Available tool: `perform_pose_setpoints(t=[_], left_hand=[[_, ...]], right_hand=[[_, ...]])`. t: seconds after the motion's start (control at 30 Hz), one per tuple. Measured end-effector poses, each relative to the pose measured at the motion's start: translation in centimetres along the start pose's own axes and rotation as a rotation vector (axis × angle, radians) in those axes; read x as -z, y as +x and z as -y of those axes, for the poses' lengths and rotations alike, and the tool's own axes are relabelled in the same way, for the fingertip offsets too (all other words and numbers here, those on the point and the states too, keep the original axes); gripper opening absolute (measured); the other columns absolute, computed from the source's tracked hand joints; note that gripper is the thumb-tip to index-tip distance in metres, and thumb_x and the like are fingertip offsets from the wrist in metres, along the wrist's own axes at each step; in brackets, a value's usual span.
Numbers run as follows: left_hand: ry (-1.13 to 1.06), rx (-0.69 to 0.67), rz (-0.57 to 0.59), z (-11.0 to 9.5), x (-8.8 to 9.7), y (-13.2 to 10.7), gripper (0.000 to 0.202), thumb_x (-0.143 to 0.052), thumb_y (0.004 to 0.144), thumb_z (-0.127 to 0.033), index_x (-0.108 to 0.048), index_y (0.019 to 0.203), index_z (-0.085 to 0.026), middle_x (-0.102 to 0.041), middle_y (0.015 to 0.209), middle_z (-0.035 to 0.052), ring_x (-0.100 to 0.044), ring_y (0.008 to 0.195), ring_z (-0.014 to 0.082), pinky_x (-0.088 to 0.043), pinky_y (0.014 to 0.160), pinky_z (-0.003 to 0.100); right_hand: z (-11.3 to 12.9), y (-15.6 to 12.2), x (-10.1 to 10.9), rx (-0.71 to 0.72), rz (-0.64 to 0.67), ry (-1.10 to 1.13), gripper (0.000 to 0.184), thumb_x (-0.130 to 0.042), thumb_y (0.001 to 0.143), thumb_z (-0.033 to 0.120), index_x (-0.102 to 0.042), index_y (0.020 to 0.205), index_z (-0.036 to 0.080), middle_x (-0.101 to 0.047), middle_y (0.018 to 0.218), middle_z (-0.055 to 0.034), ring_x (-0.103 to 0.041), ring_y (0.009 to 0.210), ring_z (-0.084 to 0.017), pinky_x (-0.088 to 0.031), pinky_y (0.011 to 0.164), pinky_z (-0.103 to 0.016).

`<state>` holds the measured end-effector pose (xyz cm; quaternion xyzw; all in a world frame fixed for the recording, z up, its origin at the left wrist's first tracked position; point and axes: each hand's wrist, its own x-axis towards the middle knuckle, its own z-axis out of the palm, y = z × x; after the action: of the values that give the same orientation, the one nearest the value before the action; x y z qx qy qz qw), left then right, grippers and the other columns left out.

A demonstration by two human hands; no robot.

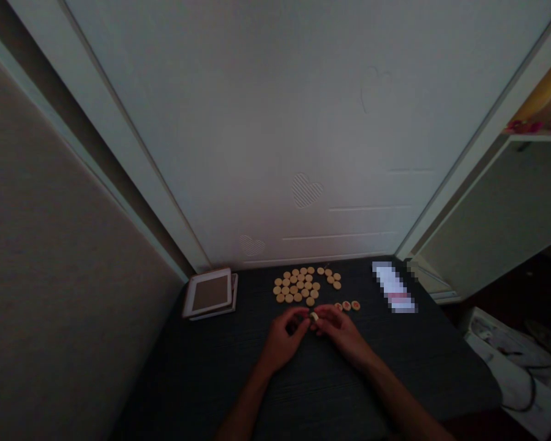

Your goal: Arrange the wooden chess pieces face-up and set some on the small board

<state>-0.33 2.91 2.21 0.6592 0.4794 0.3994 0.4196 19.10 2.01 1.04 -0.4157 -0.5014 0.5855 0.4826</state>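
Note:
My left hand point(287, 335) and my right hand point(342, 331) meet over the dark table. Between their fingertips is a small, pale round Chinese chess piece point(314, 316), held on edge and partly covered by the fingers. Both hands are closed in a pinch around it. Just beyond them lies a loose group of several plain wooden discs point(294, 290), with a smaller cluster of discs point(330, 279) to its right. Close to my right fingers is a short row of chess pieces point(346, 305) with red markings facing up; the nearest one is partly hidden.
A stack of flat framed or boxed items point(211, 290) sits at the table's back left. Toward the right lies a blurred white object point(392, 286). A white panel with heart patterns point(307, 190) rises behind the dark table point(211, 367). A white box point(518, 367) stands lower right.

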Motion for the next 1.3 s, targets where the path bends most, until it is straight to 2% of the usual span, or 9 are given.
perform_pose_setpoints(t=[0.13,0.2,0.33,0.47,0.97,1.3], left_hand=[[0.006,-0.059,-0.006,0.1,0.0,0.0,0.019,-0.07,0.088,-0.033,-0.075,0.104,-0.024,-0.074,0.104,0.0038,-0.068,0.082,0.0179,-0.054,0.075,0.028],[0.014,-0.071,-0.01,0.2,-0.1,0.1,0.016,-0.071,0.088,-0.032,-0.076,0.101,-0.023,-0.073,0.1,0.0037,-0.067,0.079,0.0173,-0.053,0.071,0.027],[0.016,-0.044,-0.008,0.3,-0.2,0.2,0.016,-0.072,0.088,-0.035,-0.075,0.097,-0.023,-0.074,0.093,0.0026,-0.065,0.074,0.0169,-0.051,0.067,0.027],[0.019,-0.013,-0.011,0.2,-0.3,0.1,0.018,-0.071,0.089,-0.038,-0.076,0.096,-0.022,-0.075,0.083,0.0014,-0.066,0.073,0.018,-0.051,0.067,0.027],[0.013,0.008,0.008,0.6,-0.3,0.2,0.018,-0.066,0.093,-0.037,-0.077,0.096,-0.023,-0.08,0.094,0.003,-0.072,0.085,0.0216,-0.054,0.079,0.031],[-0.026,-0.013,0.071,0.2,-0.2,0.1,0.018,-0.065,0.094,-0.033,-0.075,0.106,-0.024,-0.08,0.103,0.0033,-0.074,0.092,0.0209,-0.055,0.082,0.031]], right_hand=[[-1.4,-0.2,-0.8,-0.04,-0.003,0.128,0.038,-0.079,0.084,0.047,-0.069,0.112,0.024,-0.074,0.111,-0.0074,-0.072,0.102,-0.024,-0.06,0.086,-0.039],[-1.7,-0.2,-0.8,-0.062,0.002,0.154,0.039,-0.081,0.082,0.047,-0.07,0.111,0.023,-0.074,0.11,-0.0065,-0.072,0.101,-0.023,-0.059,0.088,-0.038],[-1.8,-0.2,-0.7,-0.06,-0.018,0.134,0.037,-0.081,0.082,0.05,-0.071,0.105,0.023,-0.074,0.105,-0.0047,-0.073,0.09,-0.021,-0.06,0.084,-0.036],[-1.5,-0.5,-1.1,-0.001,-0.032,0.049,0.033,-0.077,0.086,0.05,-0.07,0.106,0.024,-0.074,0.105,-0.0055,-0.073,0.094,-0.023,-0.06,0.086,-0.038],[-2.4,-0.6,-1.1,0.14,-0.051,-0.163,0.03,-0.075,0.087,0.039,-0.067,0.112,0.025,-0.071,0.107,-0.0043,-0.071,0.088,-0.02,-0.059,0.083,-0.035],[-2.1,-0.6,-1.0,0.096,-0.068,-0.137,0.033,-0.073,0.089,0.045,-0.067,0.115,0.025,-0.071,0.112,-0.0065,-0.071,0.097,-0.023,-0.058,0.087,-0.039]])
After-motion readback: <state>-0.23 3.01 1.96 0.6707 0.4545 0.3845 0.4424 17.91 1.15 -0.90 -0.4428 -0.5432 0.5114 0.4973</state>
